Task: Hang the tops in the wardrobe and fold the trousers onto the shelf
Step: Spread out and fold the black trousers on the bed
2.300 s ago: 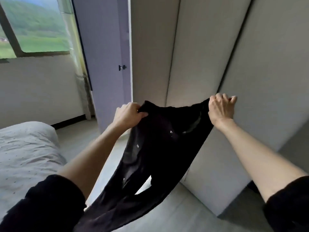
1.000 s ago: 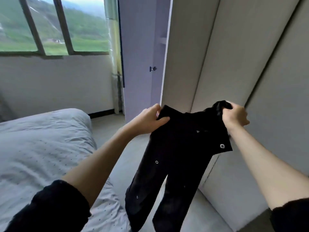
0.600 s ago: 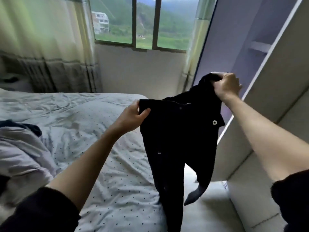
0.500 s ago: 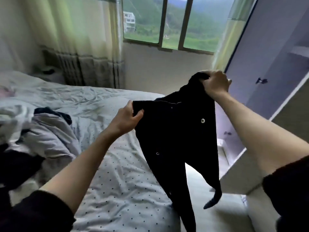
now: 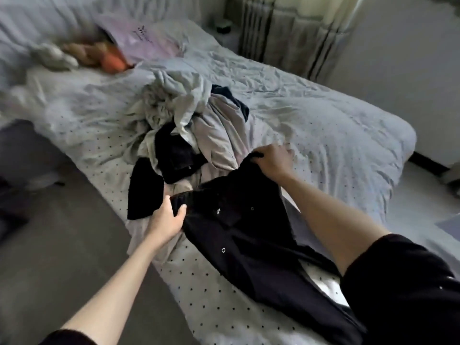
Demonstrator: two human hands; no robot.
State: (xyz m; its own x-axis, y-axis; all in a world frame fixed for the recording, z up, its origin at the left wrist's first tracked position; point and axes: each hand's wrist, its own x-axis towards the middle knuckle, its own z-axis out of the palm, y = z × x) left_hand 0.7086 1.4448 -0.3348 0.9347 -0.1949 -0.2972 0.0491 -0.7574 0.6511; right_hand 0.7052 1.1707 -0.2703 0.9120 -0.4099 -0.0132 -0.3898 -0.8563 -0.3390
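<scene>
Left hand (image 5: pixel 167 221) and right hand (image 5: pixel 272 160) each gripped a waistband corner of the black trousers (image 5: pixel 249 235), stretched flat between them on the bed (image 5: pixel 323 125), likely for folding; clothes pile (image 5: pixel 189 128) just beyond hands

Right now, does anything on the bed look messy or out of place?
Yes. A crumpled heap of clothes sits mid-bed, unsorted. The black trousers lie skewed, held at the waistband by the left hand and right hand.
</scene>
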